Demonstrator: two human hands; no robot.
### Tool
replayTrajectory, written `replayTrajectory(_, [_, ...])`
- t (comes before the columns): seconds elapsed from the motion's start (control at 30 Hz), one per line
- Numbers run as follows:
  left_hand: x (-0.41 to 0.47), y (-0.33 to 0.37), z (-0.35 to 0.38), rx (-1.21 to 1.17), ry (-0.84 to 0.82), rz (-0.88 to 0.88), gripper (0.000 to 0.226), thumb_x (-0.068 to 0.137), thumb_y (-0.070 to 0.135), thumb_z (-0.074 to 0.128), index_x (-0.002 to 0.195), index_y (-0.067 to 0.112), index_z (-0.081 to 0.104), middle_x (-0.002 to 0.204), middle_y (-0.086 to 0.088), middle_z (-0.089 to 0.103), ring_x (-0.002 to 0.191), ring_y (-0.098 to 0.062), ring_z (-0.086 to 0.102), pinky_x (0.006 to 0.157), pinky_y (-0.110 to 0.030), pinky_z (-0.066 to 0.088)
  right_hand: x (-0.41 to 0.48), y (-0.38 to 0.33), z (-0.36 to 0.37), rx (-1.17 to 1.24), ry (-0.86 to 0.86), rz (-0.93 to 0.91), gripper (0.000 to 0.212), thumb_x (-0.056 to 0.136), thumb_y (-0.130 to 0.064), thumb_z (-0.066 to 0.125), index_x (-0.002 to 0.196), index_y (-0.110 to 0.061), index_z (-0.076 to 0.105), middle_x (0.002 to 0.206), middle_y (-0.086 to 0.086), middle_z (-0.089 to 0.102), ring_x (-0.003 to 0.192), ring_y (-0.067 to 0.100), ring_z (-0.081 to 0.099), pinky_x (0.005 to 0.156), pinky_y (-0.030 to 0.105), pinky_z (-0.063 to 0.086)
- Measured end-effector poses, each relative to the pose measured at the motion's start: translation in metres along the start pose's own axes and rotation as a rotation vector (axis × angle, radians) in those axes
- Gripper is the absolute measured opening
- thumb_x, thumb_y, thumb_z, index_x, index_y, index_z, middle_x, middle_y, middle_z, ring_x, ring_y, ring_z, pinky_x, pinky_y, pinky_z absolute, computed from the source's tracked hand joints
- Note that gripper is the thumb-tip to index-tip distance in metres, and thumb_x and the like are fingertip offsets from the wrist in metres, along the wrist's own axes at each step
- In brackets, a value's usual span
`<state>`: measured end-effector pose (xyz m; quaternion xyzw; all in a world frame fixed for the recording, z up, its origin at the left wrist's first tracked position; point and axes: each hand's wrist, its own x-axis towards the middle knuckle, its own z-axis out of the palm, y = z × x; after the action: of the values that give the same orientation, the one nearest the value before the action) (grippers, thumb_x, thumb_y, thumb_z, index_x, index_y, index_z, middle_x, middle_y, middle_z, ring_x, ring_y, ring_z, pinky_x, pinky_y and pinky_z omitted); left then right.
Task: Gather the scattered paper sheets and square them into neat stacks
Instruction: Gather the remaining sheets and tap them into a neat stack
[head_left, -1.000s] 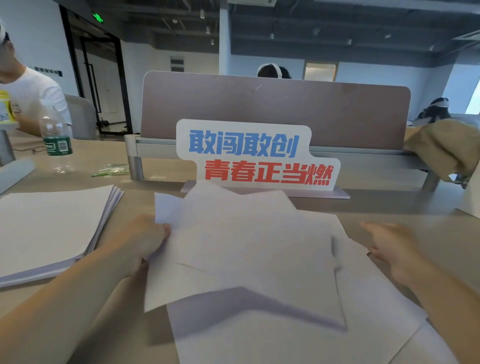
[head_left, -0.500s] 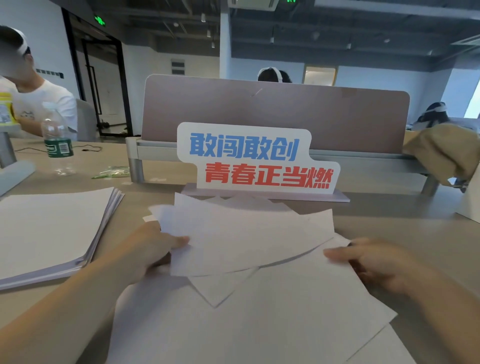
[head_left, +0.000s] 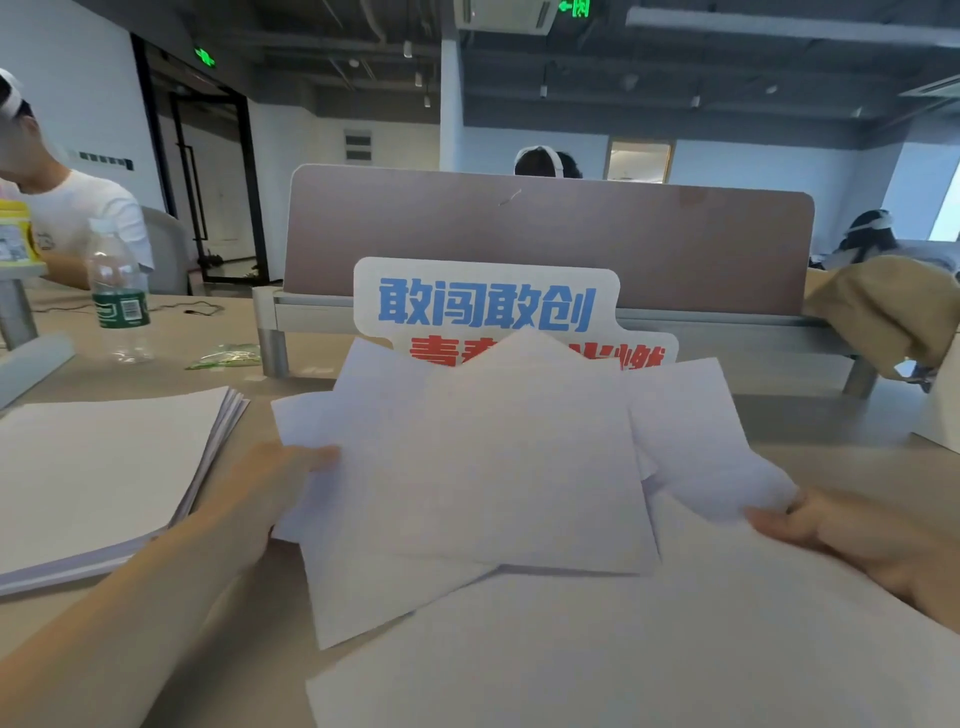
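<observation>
Several loose white paper sheets (head_left: 493, 467) are fanned out unevenly and lifted above the desk in front of me. My left hand (head_left: 265, 488) pinches their left edge with the thumb on top. My right hand (head_left: 862, 540) holds the right edge, thumb on a curled sheet. More loose sheets (head_left: 649, 649) lie flat on the desk beneath. A squared stack of paper (head_left: 98, 478) rests on the desk at the left, apart from my hands.
A standing sign with blue and red characters (head_left: 483, 306) is right behind the lifted sheets, before a brown desk divider (head_left: 545, 239). A water bottle (head_left: 117, 296) stands far left. A tan cloth (head_left: 883, 312) lies at right. A person sits at far left.
The fanned sheets have risen off the desk and now cover the lower part of the sign. My right hand went from resting on the sheets to gripping their right edge.
</observation>
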<state>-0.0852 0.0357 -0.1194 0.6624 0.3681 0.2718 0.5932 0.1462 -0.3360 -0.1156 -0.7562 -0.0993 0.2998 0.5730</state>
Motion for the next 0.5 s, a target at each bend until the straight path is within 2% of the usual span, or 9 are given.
replayTrajectory(0.07, [-0.002,-0.001,-0.002,-0.051,-0.041,0.064,0.011,0.085,0.015,0.067,0.096,0.016,0.069,0.105,-0.012,0.071,0.097,-0.034,0.067,0.092,-0.052,0.050,-0.004,-0.001,-0.002,-0.028,-0.041,-0.022,0.040,0.072,-0.011,0.073,0.102,0.015,0.065,0.088,0.030,0.070,0.063,0.033,0.070,0.058,0.034,0.058])
replayTrajectory(0.1, [-0.003,-0.001,-0.002,-0.064,-0.072,0.080,0.012,0.085,0.014,0.066,0.097,0.015,0.070,0.104,-0.012,0.073,0.096,-0.033,0.068,0.093,-0.052,0.050,-0.006,-0.001,0.000,-0.049,-0.047,-0.036,0.029,0.079,-0.007,0.069,0.096,0.017,0.066,0.083,0.030,0.070,0.059,0.032,0.069,0.056,0.032,0.056])
replayTrajectory(0.17, [-0.003,-0.001,0.000,-0.062,-0.131,0.078,0.017,0.086,0.017,0.065,0.101,0.011,0.071,0.102,-0.012,0.074,0.093,-0.033,0.069,0.090,-0.050,0.052,-0.005,-0.003,0.005,-0.116,-0.065,-0.081,0.033,0.076,-0.010,0.075,0.085,0.020,0.064,0.074,0.030,0.069,0.052,0.030,0.067,0.048,0.029,0.054])
replayTrajectory(0.27, [-0.002,-0.004,0.006,-0.042,-0.157,0.085,0.017,0.090,0.017,0.062,0.098,0.006,0.071,0.090,-0.011,0.076,0.072,-0.026,0.071,0.070,-0.037,0.056,-0.005,-0.007,0.025,-0.097,-0.110,-0.129,0.025,0.076,-0.009,0.067,0.088,0.013,0.067,0.079,0.029,0.071,0.056,0.032,0.070,0.048,0.029,0.055])
replayTrajectory(0.3, [-0.001,-0.005,0.007,-0.032,-0.161,0.090,0.016,0.090,0.015,0.060,0.098,0.007,0.071,0.087,-0.010,0.076,0.067,-0.023,0.071,0.064,-0.033,0.056,-0.004,-0.008,0.031,-0.082,-0.099,-0.156,0.029,0.073,-0.013,0.065,0.094,0.008,0.067,0.084,0.028,0.072,0.062,0.033,0.071,0.051,0.031,0.056])
replayTrajectory(0.33, [-0.001,-0.006,0.008,-0.023,-0.168,0.090,0.015,0.091,0.013,0.059,0.100,0.007,0.070,0.087,-0.010,0.076,0.068,-0.024,0.070,0.063,-0.032,0.056,-0.001,-0.008,0.036,-0.096,-0.071,-0.187,0.037,0.070,-0.018,0.066,0.100,0.004,0.066,0.090,0.026,0.072,0.070,0.035,0.072,0.057,0.035,0.058])
replayTrajectory(0.4, [-0.001,-0.008,0.008,-0.003,-0.171,0.062,0.018,0.092,0.007,0.057,0.106,0.008,0.068,0.094,-0.014,0.074,0.081,-0.031,0.069,0.074,-0.038,0.055,0.005,-0.006,0.045,-0.095,0.005,-0.228,0.042,0.071,-0.024,0.067,0.105,0.000,0.065,0.096,0.024,0.072,0.083,0.041,0.070,0.075,0.047,0.057])
replayTrajectory(0.43, [-0.001,-0.009,0.008,0.005,-0.161,0.046,0.019,0.092,0.005,0.056,0.107,0.007,0.067,0.096,-0.016,0.073,0.084,-0.033,0.068,0.078,-0.040,0.054,0.008,-0.005,0.047,-0.089,0.043,-0.239,0.036,0.076,-0.024,0.067,0.104,0.000,0.065,0.096,0.023,0.073,0.086,0.042,0.069,0.080,0.050,0.056])
replayTrajectory(0.5, [0.000,-0.010,0.010,0.008,-0.126,0.032,0.017,0.092,0.004,0.056,0.105,0.008,0.066,0.095,-0.015,0.072,0.082,-0.032,0.067,0.077,-0.039,0.053,0.013,-0.003,0.049,-0.105,0.142,-0.237,0.020,0.088,-0.018,0.062,0.098,-0.002,0.067,0.087,0.019,0.074,0.080,0.039,0.070,0.076,0.045,0.056])
